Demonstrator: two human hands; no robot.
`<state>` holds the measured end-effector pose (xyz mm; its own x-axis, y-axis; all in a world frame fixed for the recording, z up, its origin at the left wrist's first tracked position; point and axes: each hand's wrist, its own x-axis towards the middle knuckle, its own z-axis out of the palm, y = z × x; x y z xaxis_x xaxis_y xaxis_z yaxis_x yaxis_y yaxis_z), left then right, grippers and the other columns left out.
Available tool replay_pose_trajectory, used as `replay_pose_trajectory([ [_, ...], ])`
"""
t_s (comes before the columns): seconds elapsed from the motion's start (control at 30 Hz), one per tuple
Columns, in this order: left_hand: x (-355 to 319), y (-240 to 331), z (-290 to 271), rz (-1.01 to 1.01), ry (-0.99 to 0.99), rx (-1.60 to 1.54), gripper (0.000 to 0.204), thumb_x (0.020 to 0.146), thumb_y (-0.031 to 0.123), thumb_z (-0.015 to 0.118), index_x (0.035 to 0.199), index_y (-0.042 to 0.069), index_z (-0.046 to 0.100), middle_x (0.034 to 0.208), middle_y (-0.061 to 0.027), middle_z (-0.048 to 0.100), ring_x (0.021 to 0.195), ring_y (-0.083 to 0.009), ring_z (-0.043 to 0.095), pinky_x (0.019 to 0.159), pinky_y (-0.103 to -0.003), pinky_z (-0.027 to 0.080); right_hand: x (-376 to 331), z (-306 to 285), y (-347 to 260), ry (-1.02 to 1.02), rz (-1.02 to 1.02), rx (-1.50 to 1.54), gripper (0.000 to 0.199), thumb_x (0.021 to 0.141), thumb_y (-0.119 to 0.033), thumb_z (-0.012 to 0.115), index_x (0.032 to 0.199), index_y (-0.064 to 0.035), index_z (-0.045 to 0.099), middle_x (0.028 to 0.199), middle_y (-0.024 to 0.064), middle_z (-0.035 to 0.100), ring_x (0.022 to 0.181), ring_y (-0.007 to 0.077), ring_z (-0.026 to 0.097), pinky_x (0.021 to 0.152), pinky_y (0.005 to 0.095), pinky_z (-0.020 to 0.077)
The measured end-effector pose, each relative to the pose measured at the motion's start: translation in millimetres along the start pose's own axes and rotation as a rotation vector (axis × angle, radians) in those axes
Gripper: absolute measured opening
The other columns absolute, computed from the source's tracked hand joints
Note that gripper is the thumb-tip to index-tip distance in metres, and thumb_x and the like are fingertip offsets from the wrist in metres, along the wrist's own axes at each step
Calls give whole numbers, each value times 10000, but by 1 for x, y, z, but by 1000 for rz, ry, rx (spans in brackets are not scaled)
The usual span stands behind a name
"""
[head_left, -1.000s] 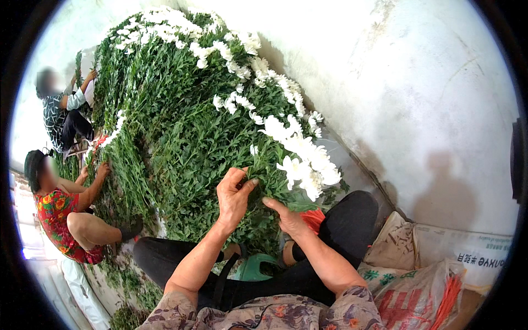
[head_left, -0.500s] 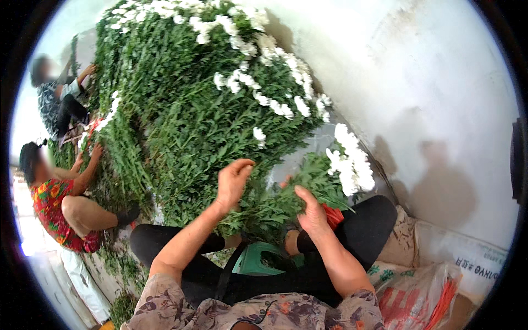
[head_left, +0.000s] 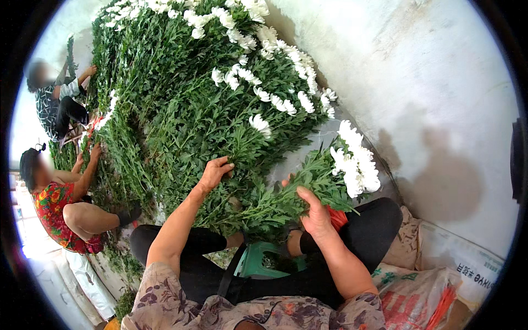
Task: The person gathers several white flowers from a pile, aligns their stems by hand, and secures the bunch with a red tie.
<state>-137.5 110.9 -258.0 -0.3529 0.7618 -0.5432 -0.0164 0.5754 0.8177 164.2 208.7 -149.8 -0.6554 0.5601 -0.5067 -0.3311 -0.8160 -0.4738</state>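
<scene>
While the big heap of cut flowers fills most of the head view, its far top runs out of the picture, so the white blooms and green stems in it are too many and too tangled to count. Two hands of the wearer show. The left hand reaches into the leafy stems at the near edge of the heap, fingers curled down among the leaves; whether it grips a stem cannot be made out, as foliage hides the fingertips. The right hand is closed around the stems of one bunch of flowers, which slants up to the right, its cluster of white heads lying against the grey wall; the stem ends are lost in the leaves near the lap. A green stool shows partly between the legs. Two other people crouch at the left, faces blurred. One printed sack lies at lower right, cut off by the rim.
</scene>
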Motion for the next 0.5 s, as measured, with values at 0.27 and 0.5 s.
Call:
replay_pose_trajectory([
  [0.27, -5, 38, -13, 268, -43, 429, 356, 907, 299, 605, 1058, -23, 616, 983, -145, 645, 928, -305, 606, 847, -416, 462, -1, -2, 9, 70, 65, 37, 439, 889, -180, 610, 1283, -19, 502, 1177, 112, 638, 1019, 195, 620, 875, 375, 519],
  [0.5, 81, 8, -111, 243, 721, 794, 582, 896, 374, 588, 1362, 70, 420, 1417, -204, 395, 1278, -406, 377, 1023, -494, 356, -5, 10, 11, 138, 28, -33, 437, 891, -196, 587, 1285, -22, 510, 1199, 120, 630, 1056, 201, 600, 922, 374, 488],
])
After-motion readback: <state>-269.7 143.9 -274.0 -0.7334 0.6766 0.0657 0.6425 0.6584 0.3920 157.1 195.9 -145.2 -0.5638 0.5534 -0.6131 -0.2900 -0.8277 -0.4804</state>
